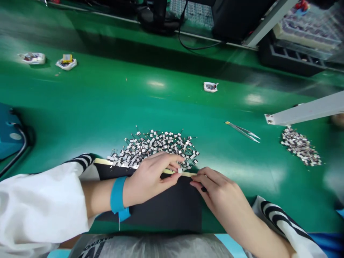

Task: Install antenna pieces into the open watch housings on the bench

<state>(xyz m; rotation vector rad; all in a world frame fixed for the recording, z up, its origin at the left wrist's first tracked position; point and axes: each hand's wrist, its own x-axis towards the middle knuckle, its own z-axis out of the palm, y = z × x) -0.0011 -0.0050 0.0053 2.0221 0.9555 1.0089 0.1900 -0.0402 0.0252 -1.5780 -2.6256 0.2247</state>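
Observation:
My left hand (154, 173) is closed, thumb and fingers pinching a small white square part (180, 171) just above a pale yellow strip (189, 174). To its right my right hand (219, 188) is closed at the strip's right end; a small dark piece shows between its fingers, too small to name. Beneath the hands lies a black sheet (172, 204), with the strip along its upper edge. Just beyond the strip is a pile of small white parts with dark leads (158, 145), partly hidden by my left hand.
Tweezers (243, 132) lie right of the pile. Farther right are a second pile (300, 147) and a metal arm (309, 109). Small white cases (210, 86) sit farther back. A blue device (10, 134) stands at the left edge, a black stand (159, 21) at the back.

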